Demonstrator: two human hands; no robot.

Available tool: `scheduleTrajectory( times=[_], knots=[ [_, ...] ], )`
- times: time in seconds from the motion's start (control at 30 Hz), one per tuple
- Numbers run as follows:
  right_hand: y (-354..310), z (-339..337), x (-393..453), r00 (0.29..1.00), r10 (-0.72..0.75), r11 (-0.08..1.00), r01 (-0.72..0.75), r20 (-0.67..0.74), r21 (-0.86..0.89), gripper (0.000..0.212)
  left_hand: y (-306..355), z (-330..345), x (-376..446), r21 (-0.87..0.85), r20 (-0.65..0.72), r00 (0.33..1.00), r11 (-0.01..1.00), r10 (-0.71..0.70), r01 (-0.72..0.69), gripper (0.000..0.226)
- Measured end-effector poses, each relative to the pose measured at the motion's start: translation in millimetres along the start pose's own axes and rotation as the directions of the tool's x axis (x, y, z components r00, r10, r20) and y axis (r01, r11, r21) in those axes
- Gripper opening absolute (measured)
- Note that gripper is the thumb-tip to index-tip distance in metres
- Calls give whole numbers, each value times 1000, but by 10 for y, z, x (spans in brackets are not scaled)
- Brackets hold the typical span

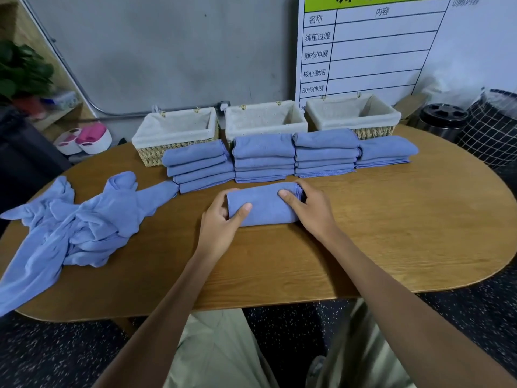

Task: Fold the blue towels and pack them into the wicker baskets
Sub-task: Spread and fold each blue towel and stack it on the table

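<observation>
A: What are the hands doing?

B: Both are on one folded blue towel lying on the wooden table. The left hand grips its left end — thumb curled over the top, fingers tucked round the edge. The right hand holds the right end the same way, thumb on top, fingers wrapped round the stacked folds.

A: And the rest of the towels?

B: Just beyond the hands stand four stacks of folded towels side by side. The leftmost stack slumps forward, its layers stepped toward the left hand. The second stack sits straight beyond the held towel, and the third stack is beyond the right hand. The fourth stack, farther right, is lower than the others.

A: Anything unfolded?

B: A crumpled heap of blue towels lies well to the left of the left hand — part of it hangs over the table's edge.

A: The baskets?

B: Three cloth-lined wicker baskets behind the stacks: the left basket, the middle basket and the right basket. What shows of their linings holds no towel.
</observation>
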State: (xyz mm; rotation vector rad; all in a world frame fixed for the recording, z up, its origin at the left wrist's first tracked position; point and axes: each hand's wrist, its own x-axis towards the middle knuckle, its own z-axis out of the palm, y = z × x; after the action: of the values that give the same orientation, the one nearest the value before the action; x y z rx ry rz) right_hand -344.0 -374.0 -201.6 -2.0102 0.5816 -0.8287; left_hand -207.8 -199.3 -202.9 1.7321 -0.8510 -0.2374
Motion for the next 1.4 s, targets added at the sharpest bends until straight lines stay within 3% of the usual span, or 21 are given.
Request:
scheduleTrajectory(
  times=[0.33,0.57,0.73,1.03,1.4],
  knots=[
    [98,181,354,982,158,964,-175,-100,-199,38,-61,89,223,114,-202,974,985,-105,130,47],
    [84,151,375,978,202,945,-210,-56,-251,48,-97,112,346,264,-263,961,952,-81,152,71],
    [32,121,322,976,215,936,-219,-47,-276,50,-73,35,371,503,-218,974,848,-61,166,73],
    [-40,120,189,972,221,928,-236,-82,-290,57,-40,-24,238,509,-159,985,850,-66,139,69],
    [11,-31,118,989,148,901,-131,9,-414,59,17,-19,292,557,-96,994,825,-54,99,70]
  ],
)
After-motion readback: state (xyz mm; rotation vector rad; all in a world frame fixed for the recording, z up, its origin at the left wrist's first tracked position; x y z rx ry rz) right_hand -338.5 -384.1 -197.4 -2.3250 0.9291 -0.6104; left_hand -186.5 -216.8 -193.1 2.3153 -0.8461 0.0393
